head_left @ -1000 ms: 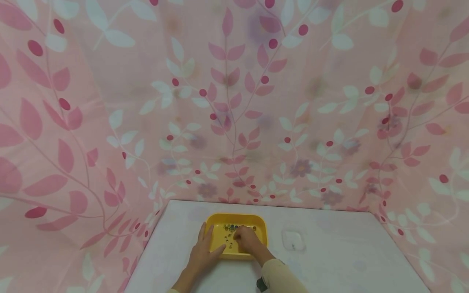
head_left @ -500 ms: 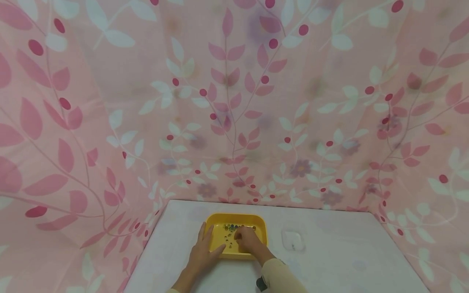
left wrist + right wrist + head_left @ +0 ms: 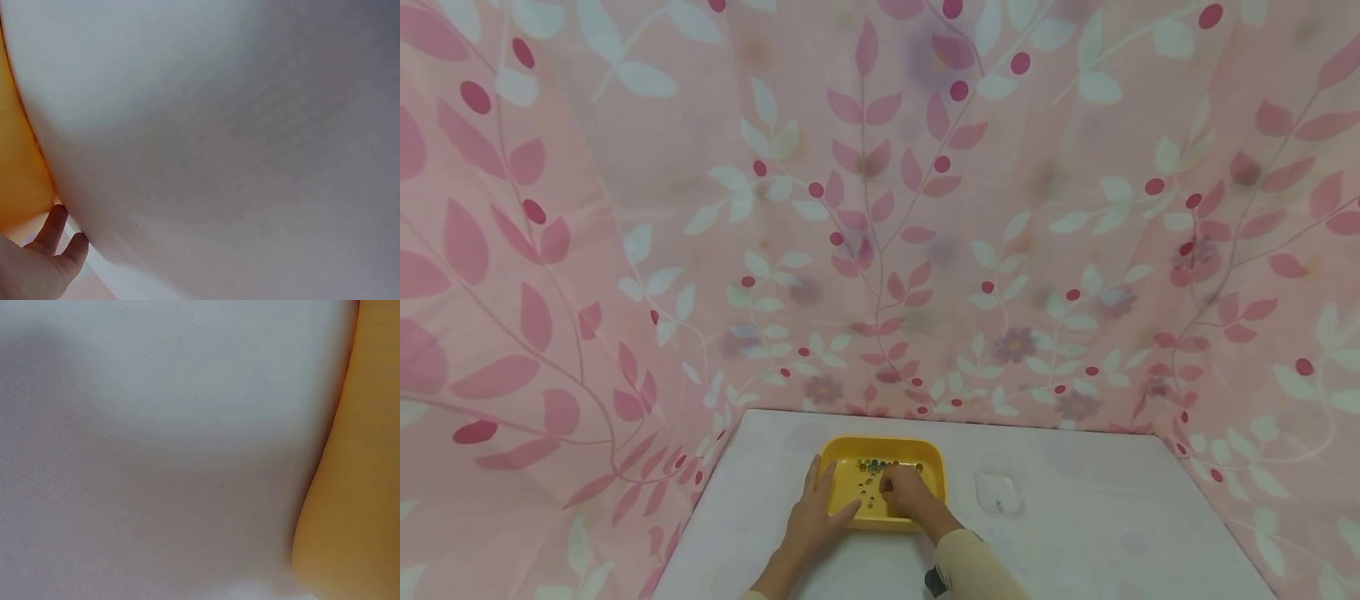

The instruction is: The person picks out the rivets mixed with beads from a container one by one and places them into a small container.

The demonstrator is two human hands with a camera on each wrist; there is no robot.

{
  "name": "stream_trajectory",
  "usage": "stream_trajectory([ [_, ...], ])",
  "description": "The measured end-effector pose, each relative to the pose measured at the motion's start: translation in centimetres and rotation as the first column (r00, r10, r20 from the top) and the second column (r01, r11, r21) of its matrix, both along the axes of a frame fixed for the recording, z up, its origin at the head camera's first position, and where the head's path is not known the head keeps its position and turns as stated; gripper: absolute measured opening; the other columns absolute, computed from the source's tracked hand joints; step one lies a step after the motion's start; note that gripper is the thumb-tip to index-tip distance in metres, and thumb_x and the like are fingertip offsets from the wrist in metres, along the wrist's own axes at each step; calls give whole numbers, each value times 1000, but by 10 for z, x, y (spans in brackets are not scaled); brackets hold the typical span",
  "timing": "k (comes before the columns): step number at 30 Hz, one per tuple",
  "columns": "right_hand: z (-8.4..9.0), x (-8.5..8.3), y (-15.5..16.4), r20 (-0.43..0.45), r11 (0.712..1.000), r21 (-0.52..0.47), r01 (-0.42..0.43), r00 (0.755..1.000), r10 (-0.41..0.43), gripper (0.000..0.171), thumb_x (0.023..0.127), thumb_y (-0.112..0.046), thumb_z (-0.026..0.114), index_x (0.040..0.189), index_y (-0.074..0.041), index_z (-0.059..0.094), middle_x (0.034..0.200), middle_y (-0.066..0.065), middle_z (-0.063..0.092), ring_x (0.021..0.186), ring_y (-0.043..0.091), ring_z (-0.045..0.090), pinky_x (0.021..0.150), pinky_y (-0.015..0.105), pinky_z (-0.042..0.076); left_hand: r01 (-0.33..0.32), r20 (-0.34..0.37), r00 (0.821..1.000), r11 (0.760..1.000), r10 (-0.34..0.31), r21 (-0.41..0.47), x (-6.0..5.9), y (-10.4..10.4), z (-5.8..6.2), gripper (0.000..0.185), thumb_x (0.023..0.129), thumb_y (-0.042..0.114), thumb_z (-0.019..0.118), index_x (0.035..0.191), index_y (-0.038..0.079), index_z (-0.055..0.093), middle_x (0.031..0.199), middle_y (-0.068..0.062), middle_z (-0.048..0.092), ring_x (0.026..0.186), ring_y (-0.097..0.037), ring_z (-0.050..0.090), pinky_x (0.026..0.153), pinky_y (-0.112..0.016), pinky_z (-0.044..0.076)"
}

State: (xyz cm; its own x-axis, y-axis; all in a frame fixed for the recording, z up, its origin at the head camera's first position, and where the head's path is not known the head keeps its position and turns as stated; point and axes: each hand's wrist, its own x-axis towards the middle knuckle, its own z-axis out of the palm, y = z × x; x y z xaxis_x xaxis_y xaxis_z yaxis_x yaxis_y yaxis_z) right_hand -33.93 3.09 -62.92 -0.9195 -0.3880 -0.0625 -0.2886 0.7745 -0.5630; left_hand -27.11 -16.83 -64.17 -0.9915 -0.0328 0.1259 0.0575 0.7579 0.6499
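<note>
A yellow tray (image 3: 891,524) stands on the table in the head view, with several small shiny beads (image 3: 874,467) in it, mostly green, blue and clear. Some lie in a cluster near the far wall; others trail toward the front. My left hand (image 3: 816,512) rests against the tray's left side, fingers spread along the wall and thumb near the front rim. In the left wrist view, its fingers (image 3: 75,253) are beside the tray's outer wall. My right hand (image 3: 910,490) reaches into the tray, fingers curled down by the beads. Whatever is between its fingertips is hidden.
A small clear plastic container (image 3: 999,493) stands right of the tray, with a tiny shiny piece in it. The white-covered table (image 3: 1097,517) is bordered by pink leaf-patterned fabric (image 3: 880,250) at the back and sides. A dark object (image 3: 935,582) shows by the right sleeve.
Almost nothing differs. My right hand's fingers have shifted very slightly among the beads, while the left hand and tray stay in place.
</note>
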Motion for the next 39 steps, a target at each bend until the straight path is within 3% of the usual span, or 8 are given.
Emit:
stream_trajectory([
  [9,7,7,7,1,998,-47,-44,999,44,10,83,1,69,79,-8,67,72,-4,55,70,11,50,61,25,45,7,13,1000,1000,-7,-2,0,1,0,87,85,60,66,154,16,35,166,-11,11,128,-44,51,97,-61,47],
  [13,12,8,9,37,998,-65,-27,999,29,8,85,0,68,81,-6,69,74,-4,56,71,11,51,62,26,46,9,0,1000,1000,-9,-4,1,2,0,87,85,58,67,154,15,36,166,-12,12,127,-43,52,96,-61,47],
  [21,12,8,16,67,990,-138,-19,997,28,9,91,-8,64,88,-8,72,82,-4,60,79,13,53,71,31,49,-2,6,1000,1000,2,4,2,2,-4,88,84,59,68,154,16,37,166,-11,13,127,-43,52,97,-61,47],
  [29,20,3,24,86,970,-236,62,995,-43,14,95,-10,61,99,-6,73,93,-3,68,85,13,56,81,37,53,-1,2,1000,1000,1,7,3,1,-2,87,84,58,69,154,16,36,166,-12,13,129,-45,50,95,-64,46],
  [39,31,1,30,109,937,-333,106,991,-73,17,95,-12,64,104,0,72,94,11,72,77,12,59,69,28,54,2,19,1000,1000,-2,19,3,1,3,87,85,58,68,155,18,34,166,-11,10,129,-47,49,97,-65,44],
])
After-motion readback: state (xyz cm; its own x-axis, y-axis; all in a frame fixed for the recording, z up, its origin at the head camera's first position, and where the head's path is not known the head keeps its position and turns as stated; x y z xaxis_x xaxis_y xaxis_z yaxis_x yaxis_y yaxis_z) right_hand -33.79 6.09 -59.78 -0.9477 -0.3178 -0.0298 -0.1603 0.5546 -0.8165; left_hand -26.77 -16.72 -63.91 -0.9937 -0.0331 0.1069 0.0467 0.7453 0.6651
